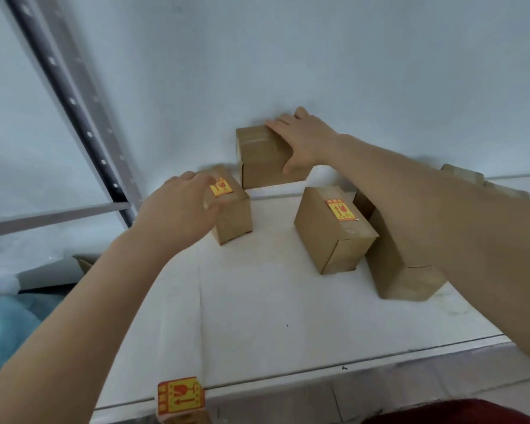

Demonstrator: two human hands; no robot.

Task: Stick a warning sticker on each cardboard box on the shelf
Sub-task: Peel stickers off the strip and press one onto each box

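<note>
Several brown cardboard boxes stand on a white shelf (pixel 257 301). My left hand (pixel 181 206) rests on the left box (pixel 233 215), its fingers beside the yellow-and-red warning sticker (pixel 221 187) on the box's top. My right hand (pixel 300 139) reaches to the back box (pixel 260 157) and grips its top right corner, thumb down the front face; no sticker shows on this box. The middle box (pixel 331 231) carries a warning sticker (pixel 341 209) on top. A larger box (pixel 395 270) lies partly hidden under my right forearm.
A roll of warning stickers (pixel 180 396) sits at the shelf's front edge. A perforated metal upright (pixel 74 102) and a crossbar (pixel 52 215) stand at the left. A white wall backs the shelf. Another box top (pixel 462 174) shows at far right.
</note>
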